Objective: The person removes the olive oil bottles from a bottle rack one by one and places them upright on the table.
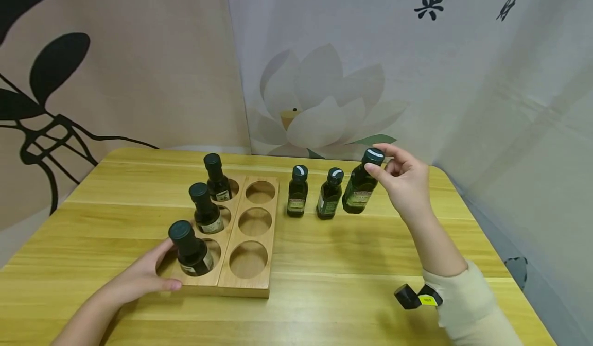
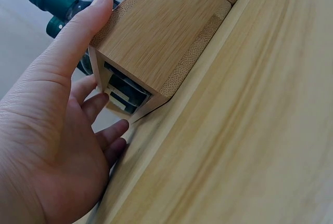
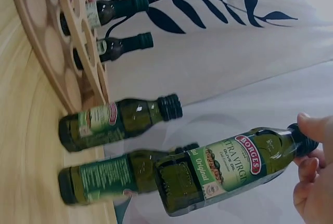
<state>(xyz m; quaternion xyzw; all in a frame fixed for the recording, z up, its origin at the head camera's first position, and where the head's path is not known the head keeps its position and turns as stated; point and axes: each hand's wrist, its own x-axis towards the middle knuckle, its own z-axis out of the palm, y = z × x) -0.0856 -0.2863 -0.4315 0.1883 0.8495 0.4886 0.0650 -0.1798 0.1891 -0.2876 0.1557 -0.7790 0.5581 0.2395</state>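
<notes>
My right hand [image 1: 407,181] pinches an olive oil bottle [image 1: 359,191] by its dark cap; it hangs tilted, its base off the table. In the right wrist view its label reads extra virgin olive oil. Left of it, two similar bottles, one [image 1: 329,196] beside the other [image 1: 297,194], stand on the table. My left hand [image 1: 143,274] holds the front left corner of a wooden rack [image 1: 227,232], thumb along the front and fingers at the open side [image 2: 112,130]. Three dark-capped bottles [image 1: 194,251] sit in the rack's left column; the three round holes on its right hold nothing.
Under everything is a wood-grain table [image 1: 324,305], its far edge against a hanging cloth [image 1: 324,68] printed with a lotus and leaves. A small black device with a yellow label [image 1: 419,298] is worn at my right wrist, by the pale sleeve [image 1: 472,305].
</notes>
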